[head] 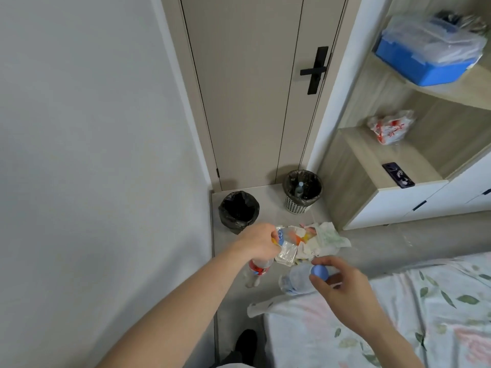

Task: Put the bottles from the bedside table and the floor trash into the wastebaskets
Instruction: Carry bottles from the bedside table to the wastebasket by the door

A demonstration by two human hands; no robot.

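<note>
The left hand grips what looks like two blurred bottles; the right hand holds a blue-capped bottle. Floor trash lies near two wastebaskets.

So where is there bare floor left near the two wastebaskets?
Bare floor lies between the black-bagged wastebasket and the mesh wastebasket, and along the cabinet toward the bed. It is crowded at the trash pile, just in front of both wastebaskets.
</note>
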